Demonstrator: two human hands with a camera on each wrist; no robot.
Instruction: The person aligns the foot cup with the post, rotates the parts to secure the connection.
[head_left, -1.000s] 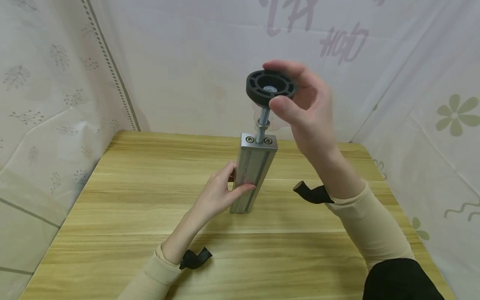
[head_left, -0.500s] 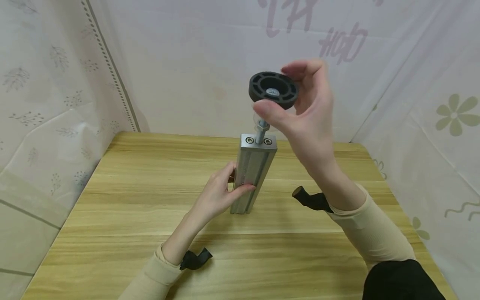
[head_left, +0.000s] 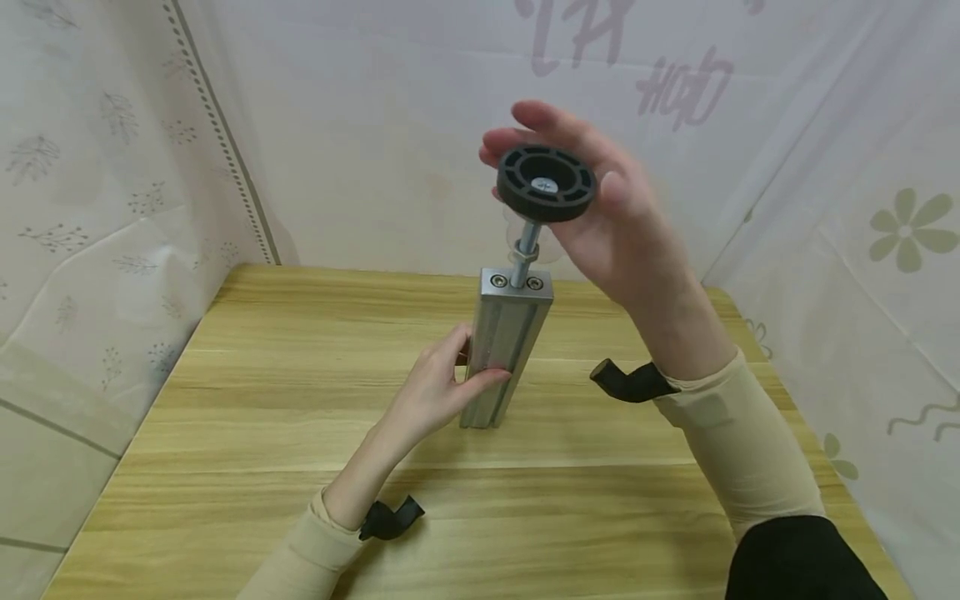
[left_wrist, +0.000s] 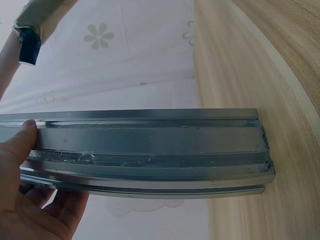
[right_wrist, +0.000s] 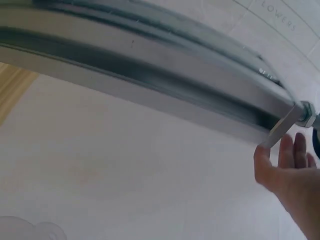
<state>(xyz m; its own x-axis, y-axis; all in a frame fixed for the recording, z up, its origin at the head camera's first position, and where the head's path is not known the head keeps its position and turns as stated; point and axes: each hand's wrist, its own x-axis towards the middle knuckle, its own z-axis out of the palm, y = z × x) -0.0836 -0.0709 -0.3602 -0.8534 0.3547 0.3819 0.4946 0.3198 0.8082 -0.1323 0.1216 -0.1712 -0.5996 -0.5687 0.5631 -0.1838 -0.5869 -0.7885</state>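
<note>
The metal bar [head_left: 513,329] is standing on end on the wooden table [head_left: 262,417], near the middle of the head view. A flat end plate [head_left: 516,292] is covering its top, and two bolts are sitting in the plate, one on each side of a rod [head_left: 529,237]. The rod is rising from between the bolts and is carrying a nut [head_left: 524,252] partway along its length. A black disc [head_left: 546,210] is topping the rod, with a screw head [head_left: 543,185] showing at its centre.

The left hand [head_left: 423,393] is gripping the bar along its lower part; its thumb is lying across the near face, and its other fingers are reaching behind. The left wrist view is showing long grooves running along the bar.

The right hand [head_left: 609,229] is spreading wide around the far and right sides of the disc, its fingers extending loosely; whether it is touching the disc, the head view is not making clear.

Beige sleeves [head_left: 742,450] are covering both forearms, and a dark strap [head_left: 633,383] is projecting at each wrist. A printed cloth [head_left: 375,150] is hanging behind the table
</note>
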